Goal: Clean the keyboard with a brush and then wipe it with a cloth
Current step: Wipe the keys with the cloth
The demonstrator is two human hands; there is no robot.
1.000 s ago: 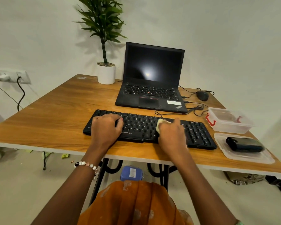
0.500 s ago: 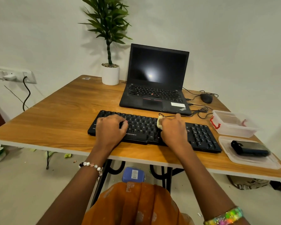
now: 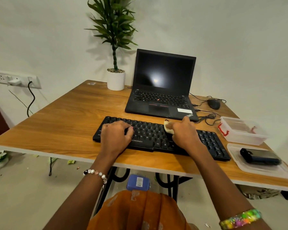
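With my left hand [image 3: 116, 133] flat on the keyboard [image 3: 150, 136] and my right hand [image 3: 184, 133] gripping the cloth [image 3: 168, 127], excess pressure may dislodge keycaps.

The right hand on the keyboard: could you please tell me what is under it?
A pale cloth shows beneath the right hand, pressed onto the black keyboard. The hand covers the rest of the cloth and the keys below.

head view, worn high, faces forward-down over near table [image 3: 60, 123] edge; single view.

Matt plastic keyboard [image 3: 156, 138] (wood-grain table [image 3: 65, 123])
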